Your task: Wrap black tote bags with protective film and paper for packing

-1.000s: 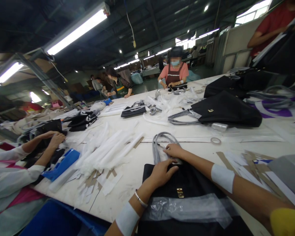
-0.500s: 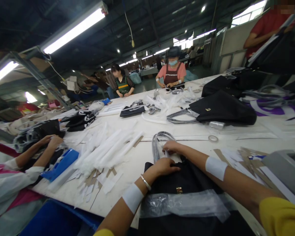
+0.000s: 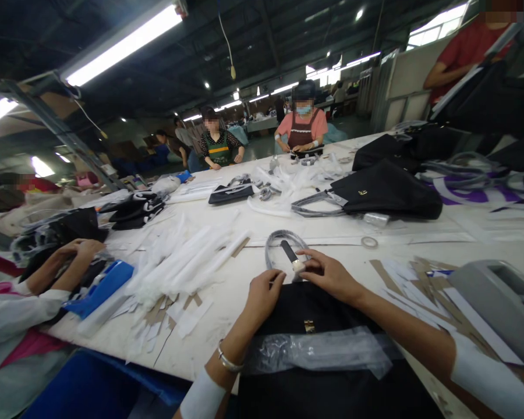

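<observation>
A black handbag (image 3: 327, 372) with a small gold clasp (image 3: 308, 326) lies flat before me on the white table (image 3: 244, 273). Clear plastic film (image 3: 318, 352) lies across its middle. Its grey wrapped handles (image 3: 274, 241) loop out at the far end. My left hand (image 3: 262, 297) presses on the bag's top edge beside the handle base, fingers curled. My right hand (image 3: 329, 273) pinches the handle end where a dark strap (image 3: 289, 252) with a pale wrapped tip sticks out.
White foam strips (image 3: 187, 256) and cardboard scraps (image 3: 174, 308) lie left of the bag. Another black bag (image 3: 384, 192), a tape roll (image 3: 369, 242) and a grey tool (image 3: 498, 302) are on the right. A co-worker's hands (image 3: 76, 253) rest at left; several people work across the table.
My right hand has drawn back toward the bag's top and now pinches the handle end with the dark strap showing. My left hand has shifted up to the top edge.
</observation>
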`<action>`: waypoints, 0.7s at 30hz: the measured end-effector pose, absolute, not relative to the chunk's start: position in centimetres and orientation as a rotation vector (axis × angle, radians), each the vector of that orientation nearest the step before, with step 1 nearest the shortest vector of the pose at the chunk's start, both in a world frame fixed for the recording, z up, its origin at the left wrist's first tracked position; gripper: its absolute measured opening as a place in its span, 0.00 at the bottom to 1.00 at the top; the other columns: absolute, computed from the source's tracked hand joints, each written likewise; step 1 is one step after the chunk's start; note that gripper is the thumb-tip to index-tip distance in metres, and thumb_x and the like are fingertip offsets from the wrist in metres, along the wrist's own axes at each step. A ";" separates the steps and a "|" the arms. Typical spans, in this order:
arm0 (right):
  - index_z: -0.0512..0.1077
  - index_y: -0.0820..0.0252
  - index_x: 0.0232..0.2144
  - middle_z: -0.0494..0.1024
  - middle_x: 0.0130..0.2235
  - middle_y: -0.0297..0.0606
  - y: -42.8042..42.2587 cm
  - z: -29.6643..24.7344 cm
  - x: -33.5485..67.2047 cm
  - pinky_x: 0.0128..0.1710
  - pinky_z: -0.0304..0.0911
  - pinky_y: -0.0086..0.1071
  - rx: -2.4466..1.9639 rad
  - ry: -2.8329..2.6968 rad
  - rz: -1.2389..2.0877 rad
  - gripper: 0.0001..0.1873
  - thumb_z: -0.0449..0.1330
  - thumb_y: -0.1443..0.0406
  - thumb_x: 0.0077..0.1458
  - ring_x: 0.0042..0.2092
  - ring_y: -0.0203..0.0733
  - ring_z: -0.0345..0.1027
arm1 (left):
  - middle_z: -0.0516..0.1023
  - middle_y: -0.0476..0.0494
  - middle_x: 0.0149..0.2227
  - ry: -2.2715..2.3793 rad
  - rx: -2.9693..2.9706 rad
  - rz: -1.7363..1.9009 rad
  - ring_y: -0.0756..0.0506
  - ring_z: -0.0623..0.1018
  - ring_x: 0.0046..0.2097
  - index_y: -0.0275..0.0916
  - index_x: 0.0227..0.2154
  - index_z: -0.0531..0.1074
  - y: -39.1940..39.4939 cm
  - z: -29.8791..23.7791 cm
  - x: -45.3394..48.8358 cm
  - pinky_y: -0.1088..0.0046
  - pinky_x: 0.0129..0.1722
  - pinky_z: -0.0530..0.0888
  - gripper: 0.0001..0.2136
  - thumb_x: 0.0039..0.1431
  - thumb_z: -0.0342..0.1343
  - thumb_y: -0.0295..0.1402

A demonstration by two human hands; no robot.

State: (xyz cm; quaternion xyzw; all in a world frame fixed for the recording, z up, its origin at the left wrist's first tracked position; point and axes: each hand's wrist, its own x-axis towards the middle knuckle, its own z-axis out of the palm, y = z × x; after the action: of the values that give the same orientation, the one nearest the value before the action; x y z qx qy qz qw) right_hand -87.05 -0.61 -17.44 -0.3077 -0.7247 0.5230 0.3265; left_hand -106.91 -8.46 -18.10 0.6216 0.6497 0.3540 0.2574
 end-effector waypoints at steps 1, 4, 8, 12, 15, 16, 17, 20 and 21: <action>0.64 0.53 0.56 0.81 0.40 0.33 -1.5 -17.2 -86.9 0.52 0.63 0.39 -0.813 -1.948 1.286 0.28 0.63 0.63 0.52 0.45 0.43 0.74 | 0.81 0.44 0.39 1.727 1.577 1.005 0.45 0.78 0.35 0.40 0.41 0.76 -8.6 -17.8 -106.9 0.71 0.35 0.73 0.18 0.65 0.45 0.45; 0.63 0.51 0.54 0.82 0.40 0.31 -3.4 -17.2 -87.1 0.54 0.61 0.39 -0.805 -2.069 1.107 0.26 0.62 0.65 0.53 0.47 0.43 0.74 | 0.80 0.45 0.41 1.617 1.445 1.132 0.46 0.78 0.37 0.40 0.44 0.76 -8.8 -17.1 -106.3 0.73 0.35 0.72 0.19 0.63 0.48 0.47; 0.67 0.53 0.50 0.80 0.44 0.35 -3.9 -18.4 -87.6 0.51 0.64 0.37 -0.759 -2.125 1.013 0.21 0.62 0.64 0.53 0.48 0.45 0.73 | 0.79 0.48 0.32 1.588 1.535 1.277 0.46 0.76 0.37 0.38 0.32 0.79 -8.8 -15.6 -105.3 0.75 0.37 0.69 0.13 0.58 0.57 0.43; 0.76 0.53 0.42 0.81 0.43 0.35 -2.7 -19.7 -87.8 0.45 0.65 0.35 -0.844 -2.254 0.838 0.11 0.57 0.61 0.58 0.44 0.45 0.74 | 0.79 0.48 0.31 1.534 1.667 1.350 0.47 0.76 0.35 0.39 0.28 0.79 -9.2 -14.0 -104.7 0.74 0.37 0.69 0.10 0.57 0.59 0.39; 0.79 0.51 0.35 0.82 0.39 0.35 -1.9 -20.5 -87.7 0.42 0.65 0.34 -0.985 -2.443 0.663 0.11 0.55 0.64 0.59 0.43 0.46 0.74 | 0.80 0.47 0.34 1.505 1.668 1.388 0.46 0.78 0.38 0.40 0.32 0.80 -9.6 -13.9 -104.4 0.73 0.41 0.71 0.08 0.56 0.59 0.37; 0.79 0.51 0.35 0.82 0.39 0.35 -1.8 -20.7 -87.6 0.42 0.65 0.34 -1.015 -2.490 0.627 0.11 0.55 0.66 0.58 0.43 0.46 0.74 | 0.81 0.46 0.34 1.511 1.653 1.385 0.46 0.78 0.38 0.41 0.33 0.80 -9.8 -14.1 -104.3 0.72 0.41 0.72 0.08 0.56 0.60 0.37; 0.79 0.51 0.37 0.81 0.41 0.35 -1.9 -20.8 -87.5 0.44 0.65 0.35 -1.025 -2.509 0.607 0.13 0.55 0.68 0.57 0.45 0.46 0.73 | 0.81 0.46 0.35 1.522 1.638 1.372 0.45 0.78 0.39 0.41 0.33 0.80 -10.1 -14.2 -104.3 0.72 0.42 0.72 0.08 0.56 0.60 0.37; 0.73 0.52 0.50 0.77 0.51 0.38 -2.6 -20.6 -87.1 0.53 0.62 0.39 -0.929 -2.391 0.600 0.23 0.53 0.73 0.54 0.53 0.45 0.68 | 0.82 0.47 0.36 1.552 1.609 1.294 0.44 0.79 0.40 0.41 0.34 0.81 -11.4 -14.6 -104.0 0.71 0.43 0.73 0.08 0.56 0.59 0.38; 0.70 0.53 0.54 0.75 0.54 0.38 -3.1 -20.3 -86.9 0.56 0.61 0.40 -0.865 -2.327 0.609 0.26 0.52 0.73 0.54 0.55 0.45 0.66 | 0.82 0.47 0.37 1.561 1.601 1.264 0.44 0.79 0.41 0.41 0.35 0.80 -11.9 -14.6 -103.9 0.71 0.44 0.73 0.09 0.57 0.59 0.38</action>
State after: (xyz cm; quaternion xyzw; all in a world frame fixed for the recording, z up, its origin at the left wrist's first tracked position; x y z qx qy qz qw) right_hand -86.87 -3.06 -20.33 -0.3239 -0.8717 0.2280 0.2885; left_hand -103.93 -11.91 -14.60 0.5978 0.5830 0.4722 0.2825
